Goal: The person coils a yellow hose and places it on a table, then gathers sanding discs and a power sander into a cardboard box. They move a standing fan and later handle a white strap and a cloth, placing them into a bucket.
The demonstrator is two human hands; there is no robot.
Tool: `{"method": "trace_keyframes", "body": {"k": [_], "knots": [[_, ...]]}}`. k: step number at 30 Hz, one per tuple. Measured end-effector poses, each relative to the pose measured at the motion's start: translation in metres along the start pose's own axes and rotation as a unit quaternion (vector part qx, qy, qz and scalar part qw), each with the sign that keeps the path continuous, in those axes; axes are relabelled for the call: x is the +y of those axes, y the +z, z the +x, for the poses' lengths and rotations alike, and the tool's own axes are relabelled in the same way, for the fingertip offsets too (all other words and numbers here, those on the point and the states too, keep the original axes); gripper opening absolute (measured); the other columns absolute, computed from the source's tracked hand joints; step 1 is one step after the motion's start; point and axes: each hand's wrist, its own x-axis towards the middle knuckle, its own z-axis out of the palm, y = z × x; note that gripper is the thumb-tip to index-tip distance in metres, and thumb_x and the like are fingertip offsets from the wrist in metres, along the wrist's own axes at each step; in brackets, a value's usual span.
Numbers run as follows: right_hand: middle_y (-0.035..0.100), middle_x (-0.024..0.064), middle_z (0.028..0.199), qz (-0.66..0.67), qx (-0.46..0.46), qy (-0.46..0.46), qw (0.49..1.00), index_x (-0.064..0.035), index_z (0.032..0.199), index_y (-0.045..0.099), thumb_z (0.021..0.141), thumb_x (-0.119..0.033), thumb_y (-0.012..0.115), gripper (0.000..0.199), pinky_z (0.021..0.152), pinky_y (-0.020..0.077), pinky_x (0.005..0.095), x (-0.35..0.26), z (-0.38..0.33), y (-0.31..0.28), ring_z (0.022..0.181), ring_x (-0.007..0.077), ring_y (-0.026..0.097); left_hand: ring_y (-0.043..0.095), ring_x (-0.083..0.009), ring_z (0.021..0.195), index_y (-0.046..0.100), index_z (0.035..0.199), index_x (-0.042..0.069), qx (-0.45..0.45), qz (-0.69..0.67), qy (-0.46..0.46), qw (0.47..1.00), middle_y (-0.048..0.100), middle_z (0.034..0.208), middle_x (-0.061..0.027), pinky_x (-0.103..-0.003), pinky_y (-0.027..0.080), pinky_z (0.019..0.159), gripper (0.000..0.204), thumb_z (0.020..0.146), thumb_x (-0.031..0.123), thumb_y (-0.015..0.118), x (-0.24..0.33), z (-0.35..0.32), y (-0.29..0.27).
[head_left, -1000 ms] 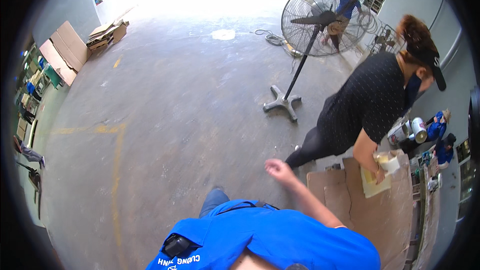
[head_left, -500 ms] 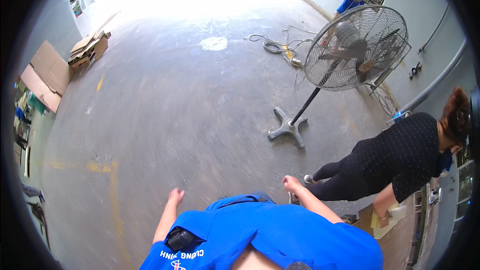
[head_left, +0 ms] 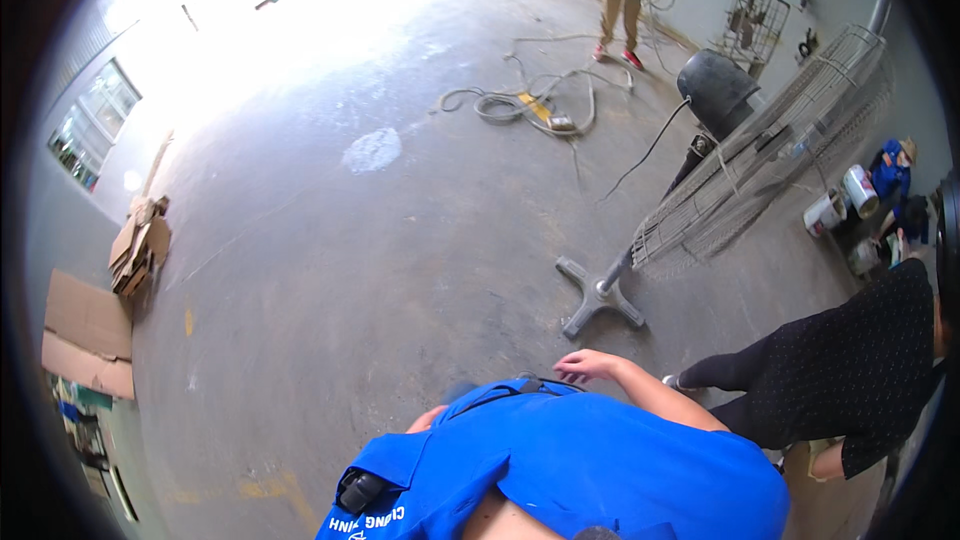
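My right hand (head_left: 586, 366) hangs in front of my blue shirt (head_left: 610, 440), its fingers stretched out and apart, with nothing in them. The nearest thing to it is the cross-shaped base (head_left: 602, 298) of a large standing fan (head_left: 760, 160), a short way beyond. Of my left hand (head_left: 428, 419), just a small part shows past the shirt's edge; its fingers are hidden. Neither hand visibly touches anything. Grey concrete floor (head_left: 330, 310) lies below both.
A person in black (head_left: 830, 360) leans close on my right. Further off, a person in blue (head_left: 625, 0) holds coiled hose. More hose (head_left: 500, 105) lies on the floor. Flattened cardboard (head_left: 140, 245) stands along the left wall; buckets (head_left: 826, 212) and another person (head_left: 892, 175) are far right.
My view has moved forward, so the fan now shows edge-on and nearer. My left hand has drawn back behind my shirt. The fingers of my right hand have spread from a loose curl.
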Motion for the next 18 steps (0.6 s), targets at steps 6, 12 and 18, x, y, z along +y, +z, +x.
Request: {"method": "trace_keyframes", "body": {"k": [6,12,18], "knots": [[0.06,0.0023,0.076,-0.105,0.033,-0.177,0.978,-0.0043,0.087,0.06,0.083,-0.028,0.06,0.024,0.065,0.045,0.0283,-0.109,0.043,-0.026,0.072,0.0105,0.053,0.062,-0.0279,0.065,0.056,0.088,0.002,0.218,0.3,0.112,0.922,0.06,0.07,-0.0187,-0.037,0.047,0.06,0.02,0.086,0.021,0.058,0.11,0.113,-0.077],[0.061,0.0057,0.075,0.016,0.204,-0.237,0.95,-0.0022,0.083,0.059,0.084,-0.022,0.058,0.02,0.063,0.0451,0.0302,-0.175,0.126,-0.06,0.07,0.0117,0.053,0.06,-0.0384,0.069,0.054,0.085,0.005,0.229,0.399,0.207,0.863,0.061,0.072,-0.0195,-0.044,0.046,0.057,0.017,0.087,0.022,0.054,0.246,0.249,-0.211],[0.062,0.0051,0.077,0.071,0.266,-0.156,0.949,-0.0035,0.086,0.06,0.082,-0.024,0.062,0.021,0.06,0.0475,0.0293,-0.251,0.169,-0.119,0.071,0.0138,0.059,0.061,-0.0375,0.071,0.059,0.083,0.002,-0.019,0.467,0.17,0.868,0.061,0.072,-0.0222,-0.042,0.047,0.06,0.02,0.084,0.022,0.057,0.322,0.368,-0.293]]}}
